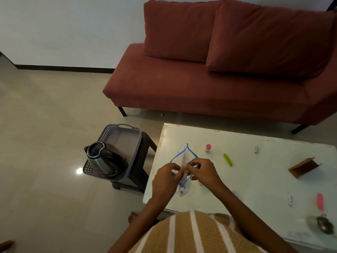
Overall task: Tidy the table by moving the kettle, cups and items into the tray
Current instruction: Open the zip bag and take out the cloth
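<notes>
- Our left grip [166,177] and right grip [202,170] meet over the near-left part of the pale glossy table [264,179]. Each is pinched on the clear plastic zip bag with the blue seal rim [183,152].
- We judge that the two pinches sit on opposite lips of the bag to pull its mouth apart, so small loose items can be dropped in and carried as one. The blue rim bows out into a leaf shape beyond our fingers.
- The bag's near end lies just under our grips. Something small and dark shows inside it, too small to name.
- Well to the left of our grips, off the table, the black and steel electric kettle [104,158] already stands in the grey plastic tray with perforated sides [135,139]. The tray rests on a dark low stool [145,161], and the kettle sits at the tray's near end, which leaves the far end free for more.
- Just beyond the right grip stands a small pink-capped bottle [208,148], and a green tube [228,159] lies to that grip's right.
- Further right lie a small white piece [256,149], a folded brown cardboard piece [303,167], a white stick [290,199] and a pink block [320,201].
- A small steel cup [323,224] sits far to the right and nearer to us, not yet in the tray.
- Most of the tidying looks undone.
</notes>
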